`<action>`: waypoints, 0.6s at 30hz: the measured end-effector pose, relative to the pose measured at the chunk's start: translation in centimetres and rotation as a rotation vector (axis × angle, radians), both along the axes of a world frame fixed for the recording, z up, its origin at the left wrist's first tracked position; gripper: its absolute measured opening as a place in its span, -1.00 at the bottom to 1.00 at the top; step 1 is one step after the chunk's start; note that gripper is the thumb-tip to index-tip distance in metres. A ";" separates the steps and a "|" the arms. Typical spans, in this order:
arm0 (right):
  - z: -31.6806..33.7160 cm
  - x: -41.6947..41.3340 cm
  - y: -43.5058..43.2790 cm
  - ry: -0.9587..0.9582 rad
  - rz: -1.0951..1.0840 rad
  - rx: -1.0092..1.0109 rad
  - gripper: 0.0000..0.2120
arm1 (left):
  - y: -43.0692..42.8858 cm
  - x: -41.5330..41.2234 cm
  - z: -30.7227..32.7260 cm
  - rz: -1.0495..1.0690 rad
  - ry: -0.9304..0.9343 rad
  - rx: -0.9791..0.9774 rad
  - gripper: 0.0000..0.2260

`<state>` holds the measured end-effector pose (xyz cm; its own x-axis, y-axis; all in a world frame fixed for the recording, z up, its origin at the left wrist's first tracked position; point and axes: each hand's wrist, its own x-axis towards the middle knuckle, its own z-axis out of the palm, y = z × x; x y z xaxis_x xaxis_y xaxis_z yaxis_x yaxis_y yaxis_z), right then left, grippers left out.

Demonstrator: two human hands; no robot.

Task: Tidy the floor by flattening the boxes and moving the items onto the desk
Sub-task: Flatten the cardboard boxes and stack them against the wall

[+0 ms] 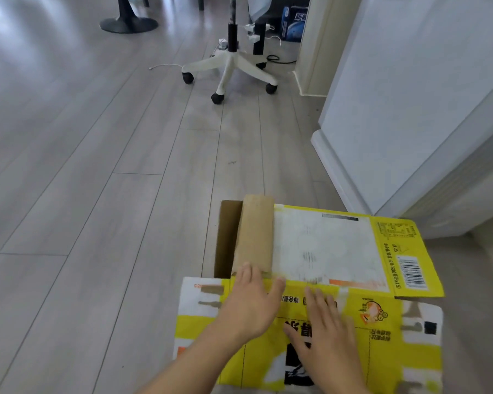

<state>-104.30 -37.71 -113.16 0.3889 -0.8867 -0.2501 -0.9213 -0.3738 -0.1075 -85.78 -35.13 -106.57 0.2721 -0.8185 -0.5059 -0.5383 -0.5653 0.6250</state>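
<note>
A yellow and white cardboard box (382, 280) lies on the grey wood floor at the lower right, with its top flaps partly folded. One brown inner flap (255, 234) stands up at the far left corner beside a dark gap. My left hand (248, 302) lies flat on the near flap, fingers spread toward the brown flap. Just to its right, my right hand (328, 334) also presses flat on the near flap. Neither hand grips anything.
A white swivel-chair base (229, 65) on castors stands further back, with a power strip and cables (251, 35) behind it. A black round stand base (128, 24) is at the top left. A white wall corner with skirting (353, 177) runs along the right, close to the box.
</note>
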 end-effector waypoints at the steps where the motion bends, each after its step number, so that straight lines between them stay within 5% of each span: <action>1: -0.7 -0.1 0.2 0.031 -0.058 0.025 -0.19 | 0.0 0.2 -1.3 0.009 -0.026 0.027 -0.27; 14: -5.2 0.3 -2.6 0.154 0.056 0.305 -0.24 | -0.6 2.2 -11.1 -0.264 -0.517 0.000 -0.35; 18: -6.3 0.2 -2.7 0.157 0.064 0.324 -0.20 | -0.3 3.0 -12.2 -0.354 -0.702 -0.219 -0.32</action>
